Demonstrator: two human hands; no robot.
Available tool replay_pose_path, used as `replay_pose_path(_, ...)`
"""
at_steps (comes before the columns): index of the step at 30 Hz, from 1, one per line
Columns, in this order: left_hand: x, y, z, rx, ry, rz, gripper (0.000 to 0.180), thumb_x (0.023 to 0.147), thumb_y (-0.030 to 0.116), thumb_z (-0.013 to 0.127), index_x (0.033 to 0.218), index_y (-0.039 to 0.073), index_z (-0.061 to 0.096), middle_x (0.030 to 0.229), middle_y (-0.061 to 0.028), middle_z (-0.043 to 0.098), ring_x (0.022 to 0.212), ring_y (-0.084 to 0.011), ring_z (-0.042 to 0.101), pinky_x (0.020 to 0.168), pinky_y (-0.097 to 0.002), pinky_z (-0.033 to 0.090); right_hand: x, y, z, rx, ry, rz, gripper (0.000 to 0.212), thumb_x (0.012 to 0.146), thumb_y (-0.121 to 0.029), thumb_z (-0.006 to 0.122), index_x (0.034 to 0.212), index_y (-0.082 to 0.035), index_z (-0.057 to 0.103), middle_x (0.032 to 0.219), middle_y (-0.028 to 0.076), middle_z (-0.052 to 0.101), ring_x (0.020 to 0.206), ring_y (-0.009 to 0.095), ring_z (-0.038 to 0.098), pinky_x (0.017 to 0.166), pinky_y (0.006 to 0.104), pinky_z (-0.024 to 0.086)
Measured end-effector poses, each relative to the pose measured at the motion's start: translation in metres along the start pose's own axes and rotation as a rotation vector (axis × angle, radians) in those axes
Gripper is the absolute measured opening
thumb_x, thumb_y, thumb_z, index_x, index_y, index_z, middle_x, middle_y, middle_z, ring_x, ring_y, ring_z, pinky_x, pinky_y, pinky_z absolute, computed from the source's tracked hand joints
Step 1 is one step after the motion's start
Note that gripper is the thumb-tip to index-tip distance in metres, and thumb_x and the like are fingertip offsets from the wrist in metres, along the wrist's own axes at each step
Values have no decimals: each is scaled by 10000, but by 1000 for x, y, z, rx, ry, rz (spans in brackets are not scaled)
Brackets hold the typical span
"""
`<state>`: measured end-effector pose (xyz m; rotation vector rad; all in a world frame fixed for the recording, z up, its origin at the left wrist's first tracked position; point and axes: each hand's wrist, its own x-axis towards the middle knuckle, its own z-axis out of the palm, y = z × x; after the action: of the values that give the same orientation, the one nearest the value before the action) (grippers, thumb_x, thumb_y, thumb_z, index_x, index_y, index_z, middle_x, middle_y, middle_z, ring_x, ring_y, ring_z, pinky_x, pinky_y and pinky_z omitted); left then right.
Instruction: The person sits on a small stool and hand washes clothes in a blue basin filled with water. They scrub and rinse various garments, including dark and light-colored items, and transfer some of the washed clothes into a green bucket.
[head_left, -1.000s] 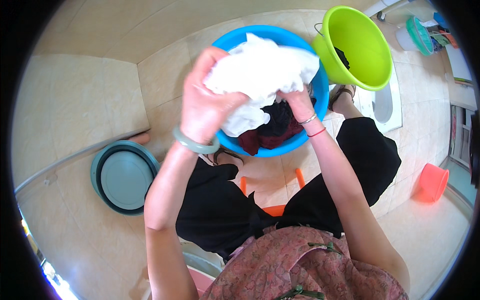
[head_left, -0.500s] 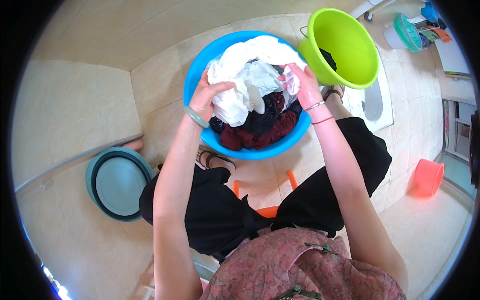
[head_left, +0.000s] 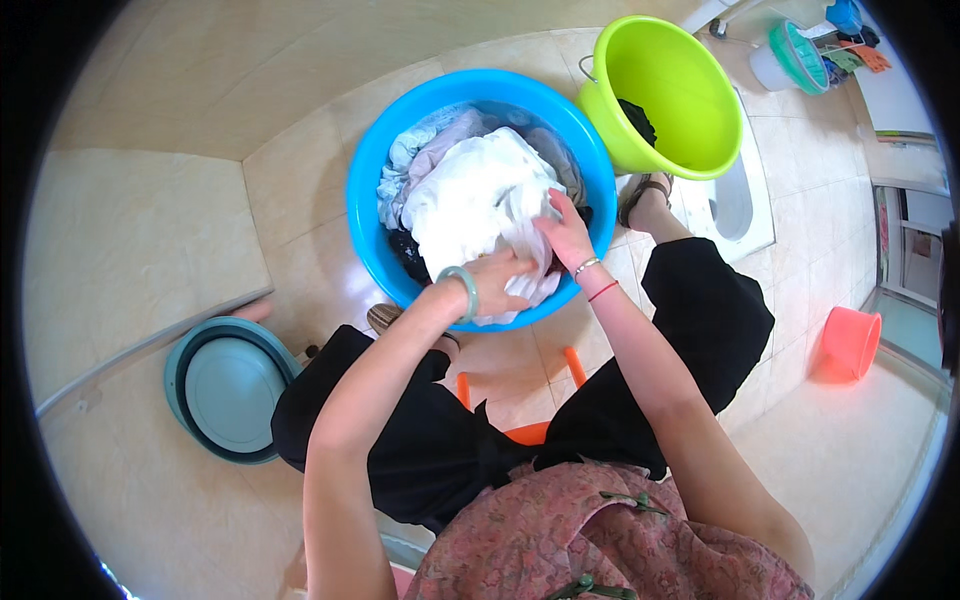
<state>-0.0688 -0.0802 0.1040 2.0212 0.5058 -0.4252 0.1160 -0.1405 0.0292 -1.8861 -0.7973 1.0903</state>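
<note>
A bunched white cloth [head_left: 465, 200] lies over the other laundry in a round blue basin [head_left: 362, 215]. My left hand [head_left: 497, 282], with a pale green bangle at the wrist, is closed on the cloth's near edge. Just to the right, my right hand [head_left: 568, 235] has its fingers curled round a thin, sheer-looking fold of the same cloth. What sort of garment it is cannot be made out. Pale grey and lilac laundry [head_left: 440, 145] sits wet behind it. Dark laundry [head_left: 408, 255] shows at the basin's left side.
A lime-green bucket [head_left: 600, 125] with dark cloth inside stands against the basin's far right, beside a white floor-level fixture [head_left: 745, 215]. A grey-green collapsible basin [head_left: 230, 390] is at left. A coral tub [head_left: 850, 343] stands at right. My knees flank an orange stool [head_left: 528, 433].
The white cloth has come down over the dark and maroon laundry, uncovering pale pieces behind. My hands have moved toward me and closer together, the left one shifting right.
</note>
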Motion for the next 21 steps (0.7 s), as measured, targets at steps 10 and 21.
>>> replay_pose_path(10,7,-25,16,270,-88,-134,361,723,60,662,1059,189,656,1144,-55,578,1121,-318,568,906,-457,438,60,12,21,-407,97,-343,716,811,-261,698,1430,-83,384,1466,190,418,1312,389,429,1053,518,372)
replay_pose_path(21,-11,-36,-23,128,-152,-541,538,891,605,486,853,143,759,913,-119,707,992,-311,625,947,-485,361,62,-56,26,554,-127,103,394,871,-330,714,1063,12,680,969,51,683,863,109,616,752,239,472)
